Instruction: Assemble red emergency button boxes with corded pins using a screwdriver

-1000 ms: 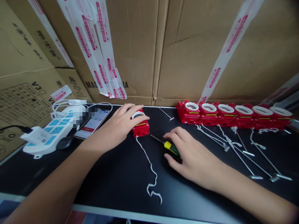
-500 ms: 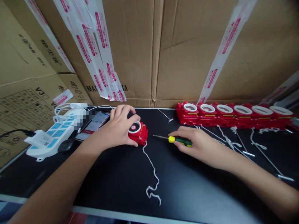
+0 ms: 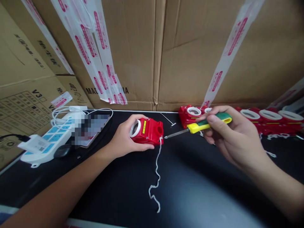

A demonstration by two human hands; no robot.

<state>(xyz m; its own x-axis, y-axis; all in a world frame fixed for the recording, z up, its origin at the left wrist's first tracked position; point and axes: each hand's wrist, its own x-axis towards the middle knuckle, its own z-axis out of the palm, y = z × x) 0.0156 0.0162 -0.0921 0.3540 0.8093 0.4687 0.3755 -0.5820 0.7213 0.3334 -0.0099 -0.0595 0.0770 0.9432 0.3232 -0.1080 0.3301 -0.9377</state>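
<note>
Dial: red box [image 3: 154, 131] at centre, 12 o'clock toward the back cardboard [image 3: 135, 53]; it lies mid-bench [image 3: 114, 193], slightly askew. Whether its underside is fully down, cannot tell.
Left hand: at 9 o'clock [image 3: 125, 136], fingers clamped round the box, thumb along the 6 o'clock side; white ring [image 3: 135, 128] beside the palm.
Right hand: at 3 o'clock [image 3: 232, 136], fingers clamped on the green-and-yellow handle of the screwdriver [image 3: 196, 127].
Screwdriver tip: just beside the box's 4 o'clock corner, where the white cord [image 3: 157, 174] hangs toward 6 o'clock; contact unclear.
Step in hand: judged as setting the tip to that corner; target fastener too small to confirm.
Next move: would call for a steady left grip and a square tip, clear of the cord.
Nearby: T-shaped rod [image 3: 169, 120] at 2 o'clock; row of red boxes [image 3: 186, 122] toward 3, partly behind the right hand; phone [image 3: 102, 128] and power strip [image 3: 53, 130] at 9.
Writing: back cardboard shows "MAD", remainder interrupted by tape [image 3: 100, 30]; left carton [image 3: 23, 72] shows "V3" and Chinese characters; yellow label [image 3: 144, 127] illegible.
</note>
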